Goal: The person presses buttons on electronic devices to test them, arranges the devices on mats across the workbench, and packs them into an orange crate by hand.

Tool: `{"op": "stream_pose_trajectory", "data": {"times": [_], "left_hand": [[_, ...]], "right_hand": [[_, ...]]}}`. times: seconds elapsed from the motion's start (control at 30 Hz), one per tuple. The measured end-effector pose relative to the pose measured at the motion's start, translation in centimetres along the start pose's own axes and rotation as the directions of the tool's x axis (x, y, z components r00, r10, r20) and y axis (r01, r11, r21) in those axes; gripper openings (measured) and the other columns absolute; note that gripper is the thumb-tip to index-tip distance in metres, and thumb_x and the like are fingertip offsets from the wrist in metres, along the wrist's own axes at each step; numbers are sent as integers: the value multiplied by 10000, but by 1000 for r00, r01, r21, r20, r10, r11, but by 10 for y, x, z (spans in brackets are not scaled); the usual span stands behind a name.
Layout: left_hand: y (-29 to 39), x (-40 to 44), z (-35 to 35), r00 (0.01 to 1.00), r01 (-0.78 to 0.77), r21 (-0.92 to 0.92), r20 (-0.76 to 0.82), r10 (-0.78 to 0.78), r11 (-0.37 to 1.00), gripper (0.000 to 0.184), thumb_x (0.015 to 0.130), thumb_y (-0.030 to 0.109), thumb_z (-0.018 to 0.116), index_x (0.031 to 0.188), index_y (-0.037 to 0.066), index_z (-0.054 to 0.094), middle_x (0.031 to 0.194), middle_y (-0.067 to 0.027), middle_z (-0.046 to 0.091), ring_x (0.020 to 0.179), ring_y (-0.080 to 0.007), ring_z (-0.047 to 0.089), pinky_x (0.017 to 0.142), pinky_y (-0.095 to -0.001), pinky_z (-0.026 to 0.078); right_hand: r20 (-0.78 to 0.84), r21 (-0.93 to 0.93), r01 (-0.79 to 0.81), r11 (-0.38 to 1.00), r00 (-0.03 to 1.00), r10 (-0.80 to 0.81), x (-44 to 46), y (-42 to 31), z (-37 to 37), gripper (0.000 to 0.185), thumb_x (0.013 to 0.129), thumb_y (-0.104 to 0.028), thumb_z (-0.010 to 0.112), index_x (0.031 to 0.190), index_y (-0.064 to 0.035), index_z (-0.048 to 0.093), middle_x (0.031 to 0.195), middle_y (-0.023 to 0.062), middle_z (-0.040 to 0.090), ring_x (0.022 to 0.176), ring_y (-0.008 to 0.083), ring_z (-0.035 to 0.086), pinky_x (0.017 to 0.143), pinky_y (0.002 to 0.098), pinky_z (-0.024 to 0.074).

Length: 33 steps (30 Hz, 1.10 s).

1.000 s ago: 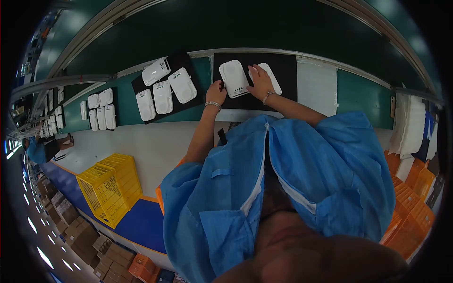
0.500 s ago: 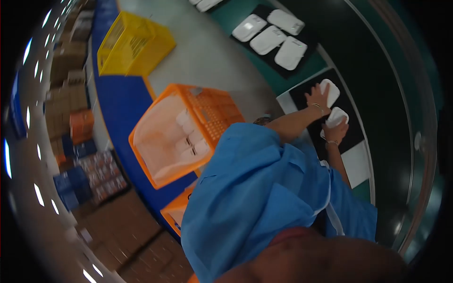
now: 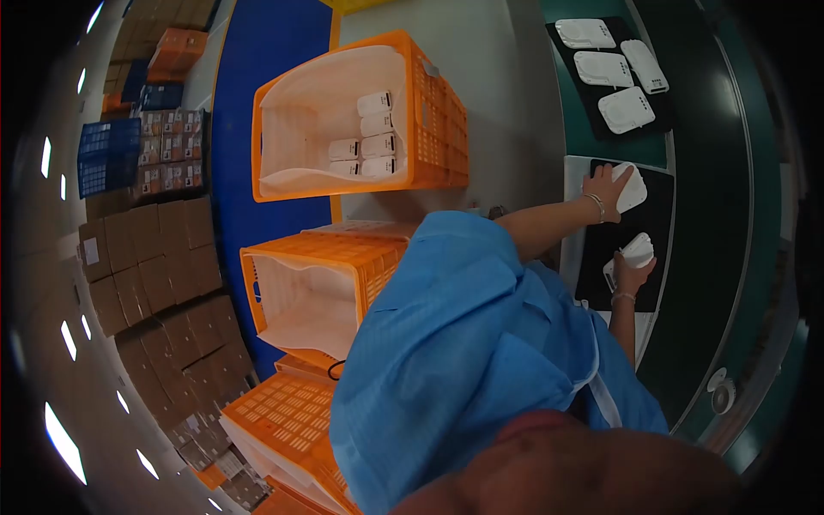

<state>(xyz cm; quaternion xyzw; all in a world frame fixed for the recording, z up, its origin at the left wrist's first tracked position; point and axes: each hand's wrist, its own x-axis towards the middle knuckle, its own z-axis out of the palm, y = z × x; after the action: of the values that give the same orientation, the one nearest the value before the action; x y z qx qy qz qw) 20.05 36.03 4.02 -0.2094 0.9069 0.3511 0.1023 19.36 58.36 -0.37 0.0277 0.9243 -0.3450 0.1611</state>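
Observation:
My left hand (image 3: 606, 190) lies with fingers spread against the near edge of a white plastic housing (image 3: 633, 188). That housing rests on a black mat (image 3: 598, 245). Closer to my body's right side, my right hand (image 3: 633, 272) grips a second white housing (image 3: 638, 250), which is tilted. Part of this piece is hidden behind the fingers. Farther left along the workbench, several similar white housings (image 3: 626, 110) lie on another black mat (image 3: 570, 64).
Behind me stand orange crates with pale liners; one crate (image 3: 438, 129) holds several small white pieces (image 3: 377, 144). A second orange crate (image 3: 382, 266) is beside it. Stacked cartons (image 3: 159, 249) line the far side. A dark green surface (image 3: 699, 172) runs beyond the mats.
My head view has turned, so the crates and bench appear shifted. The housing in my right hand now stands more tilted. My left hand stays at the other housing.

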Motion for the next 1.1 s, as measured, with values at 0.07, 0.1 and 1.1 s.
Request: {"op": "stream_pose_trajectory", "data": {"times": [0.07, 0.1, 1.1], "left_hand": [[-26, -25, -36, 995, 63, -83, -71, -69, 995, 1220, 513, 362, 828, 1508, 224, 136, 1317, -227, 375, 1225, -408, 390, 912, -518, 444], [-41, -38, -56, 989, 93, -149, -101, -108, 985, 1226, 507, 368, 826, 1508, 198, 139, 1293, -234, 401, 1198, -423, 418, 919, -513, 452], [-861, -116, -240, -306, 249, -874, 338, -890, -417, 1215, 620, 473, 796, 1508, 257, -5, 1422, -281, 302, 1276, -415, 398, 1022, -514, 404]], "right_hand": [[156, 438, -191, 878, 978, 135, -8, -25, 3, 1099, 682, -143, 821, 1505, -101, 94, 1439, 222, 352, 1251, 329, 453, 1012, 428, 410], [161, 436, -179, 882, 980, 119, -13, -46, 6, 1099, 682, -143, 821, 1505, -101, 94, 1439, 222, 352, 1251, 329, 453, 1012, 428, 410], [960, 232, 417, 879, 46, -275, -215, -547, 585, 1190, 610, -188, 828, 1512, -76, 60, 1523, 173, 214, 1400, 305, 258, 1113, 416, 298]]}}
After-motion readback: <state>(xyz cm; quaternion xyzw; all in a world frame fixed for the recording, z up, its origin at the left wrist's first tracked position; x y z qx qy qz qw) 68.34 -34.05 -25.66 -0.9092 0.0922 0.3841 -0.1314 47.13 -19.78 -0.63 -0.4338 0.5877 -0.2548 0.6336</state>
